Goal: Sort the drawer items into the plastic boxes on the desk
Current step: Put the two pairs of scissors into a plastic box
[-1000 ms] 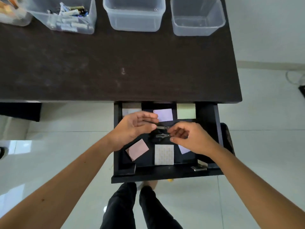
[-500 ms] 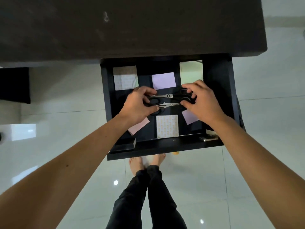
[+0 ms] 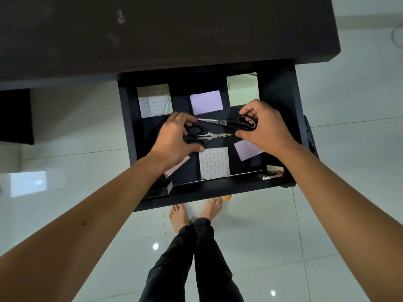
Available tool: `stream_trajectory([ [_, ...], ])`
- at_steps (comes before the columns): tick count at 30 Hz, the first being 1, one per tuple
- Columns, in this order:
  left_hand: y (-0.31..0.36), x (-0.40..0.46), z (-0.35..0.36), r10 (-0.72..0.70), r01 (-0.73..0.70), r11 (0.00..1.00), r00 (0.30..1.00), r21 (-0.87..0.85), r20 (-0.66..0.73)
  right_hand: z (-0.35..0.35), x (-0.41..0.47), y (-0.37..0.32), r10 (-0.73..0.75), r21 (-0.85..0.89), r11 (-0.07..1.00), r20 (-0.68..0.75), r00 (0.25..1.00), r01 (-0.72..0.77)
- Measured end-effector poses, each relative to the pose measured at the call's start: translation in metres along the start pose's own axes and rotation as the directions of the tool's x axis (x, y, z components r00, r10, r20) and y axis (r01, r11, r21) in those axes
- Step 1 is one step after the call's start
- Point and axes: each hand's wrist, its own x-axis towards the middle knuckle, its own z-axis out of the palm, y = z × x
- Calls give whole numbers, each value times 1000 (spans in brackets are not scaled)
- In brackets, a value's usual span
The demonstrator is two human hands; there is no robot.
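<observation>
The open black drawer point(image 3: 281, 99) holds two pairs of black-handled scissors and several paper pads. My left hand point(image 3: 174, 138) grips the handles of the lower scissors point(image 3: 214, 135), whose blades point right. My right hand point(image 3: 265, 127) grips the handles of the upper scissors point(image 3: 233, 122), whose blades point left. Around them lie a lilac pad point(image 3: 206, 102), a pale green pad point(image 3: 242, 90), two patterned pads point(image 3: 153, 101) point(image 3: 214, 162), a pink pad point(image 3: 176, 167) partly under my left wrist, and another lilac pad point(image 3: 247, 149) under my right hand. The plastic boxes are out of view.
The dark desk top point(image 3: 163, 29) fills the upper part of the view above the drawer. A small metal object point(image 3: 269, 175) lies on the drawer's front right corner. My legs and bare feet point(image 3: 196, 214) stand on the glossy tiled floor below the drawer.
My view has tilted down, so the boxes on the desk have left the frame. Both hands have spread apart in the drawer, each now holding the handles of one pair of scissors.
</observation>
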Motion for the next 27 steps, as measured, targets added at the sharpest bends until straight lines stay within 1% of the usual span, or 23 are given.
stream_trajectory([
  [5, 2, -1, -1, -18, 18, 1000, 1000, 12, 8, 3, -2, 1, -32, 54, 998, 4, 999, 32],
  [8, 4, -2, -1, -18, 18, 1000, 1000, 8, 13, 0, -1, -1, -28, 91, 996, 26, 999, 26],
  [13, 7, -7, -2, -46, 48, 998, 999, -44, 27, -5, -4, 0, 13, 253, 967, 91, 996, -36],
  [16, 7, -9, -3, -83, 86, 991, 996, -105, 30, -8, -5, 1, 55, 334, 939, 86, 995, -81],
  [20, 10, -11, -9, -109, 101, 974, 994, -201, -26, -16, -8, -4, 71, 556, 823, 107, 992, -119],
  [22, 9, -12, -13, -125, 106, 953, 991, -285, -48, -20, -10, -6, 67, 598, 793, 104, 992, -116],
  [27, 10, -15, -23, -155, 132, 843, 988, -521, -1, -30, -18, -11, 85, 646, 753, 92, 992, -124],
])
